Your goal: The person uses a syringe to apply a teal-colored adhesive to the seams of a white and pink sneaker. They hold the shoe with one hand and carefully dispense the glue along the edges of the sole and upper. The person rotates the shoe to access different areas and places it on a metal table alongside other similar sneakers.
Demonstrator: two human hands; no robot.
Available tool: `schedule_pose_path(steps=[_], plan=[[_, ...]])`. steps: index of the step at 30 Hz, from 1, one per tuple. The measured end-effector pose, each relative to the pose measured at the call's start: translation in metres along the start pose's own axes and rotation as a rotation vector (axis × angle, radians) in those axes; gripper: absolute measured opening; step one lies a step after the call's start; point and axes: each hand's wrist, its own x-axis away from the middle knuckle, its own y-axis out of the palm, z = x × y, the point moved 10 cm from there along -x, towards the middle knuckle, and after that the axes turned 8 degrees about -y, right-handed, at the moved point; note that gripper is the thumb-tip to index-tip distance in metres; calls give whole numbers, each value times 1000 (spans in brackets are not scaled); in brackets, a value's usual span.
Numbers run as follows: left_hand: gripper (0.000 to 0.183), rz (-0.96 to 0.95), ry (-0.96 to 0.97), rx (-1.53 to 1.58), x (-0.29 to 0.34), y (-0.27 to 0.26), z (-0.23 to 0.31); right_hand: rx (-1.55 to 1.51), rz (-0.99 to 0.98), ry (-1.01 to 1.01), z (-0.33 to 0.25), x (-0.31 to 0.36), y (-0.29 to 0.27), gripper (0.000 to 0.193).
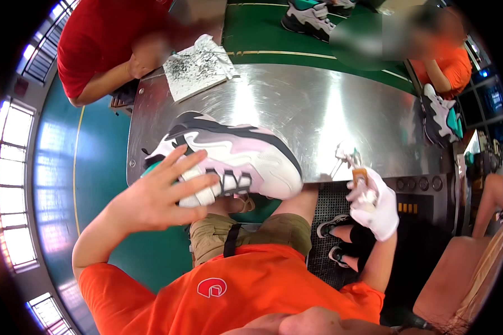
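Over on the left, the person's bare left hand [153, 195] lay with its fingers [191, 184] spread wide and released against the heel end of a white, pale-pink and black sneaker [235, 159], pressing on it rather than closing round it. The sneaker rested tilted over the near edge of the shiny steel bench [296, 106], toe pointing right, above the person's khaki shorts [251, 231]. Farther back on the bench, near a second person in a red shirt [103, 36], sat a white sheet speckled with black marks [198, 67]. To the right, the gloved right hand [374, 204] was clenched round a small orange-handled brush [359, 174], its pale bristles sticking up just past the bench's near edge. Well beyond that, at the bench's far right end, another white, black and teal sneaker [440, 118] stood beside a worker in an orange shirt [452, 64].
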Motion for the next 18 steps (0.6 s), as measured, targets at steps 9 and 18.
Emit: schedule_pose_path(steps=[9, 18], plan=[[12, 82, 0, 80, -15, -1, -5, -699, -370, -239, -56, -22, 36, 114], [9, 77, 25, 124, -24, -3, -15, -977, -394, -139, -57, -63, 75, 127]])
